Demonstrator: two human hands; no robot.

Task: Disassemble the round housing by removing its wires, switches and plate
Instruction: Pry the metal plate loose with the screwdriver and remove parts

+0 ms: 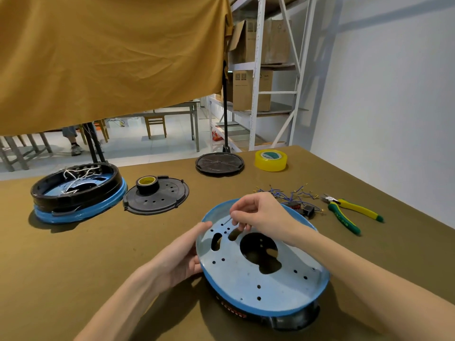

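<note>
A round housing (261,286) with a blue rim and a pale perforated plate lies tilted in front of me, its black base showing underneath. My left hand (182,257) grips its left rim, thumb on top. My right hand (261,215) is curled over the plate's far part, fingertips pinching near a slot and small holes; what they pinch is too small to tell. Loose blue wires (288,193) and black switches (305,210) lie just beyond the housing.
A second housing (76,193) with white wires stands at the left. Beside it lies a black perforated cover (157,200) carrying a tape roll (147,183). Another black disc (219,163) and a yellow tape roll (270,159) sit farther back. Green-yellow pliers (347,212) lie at the right.
</note>
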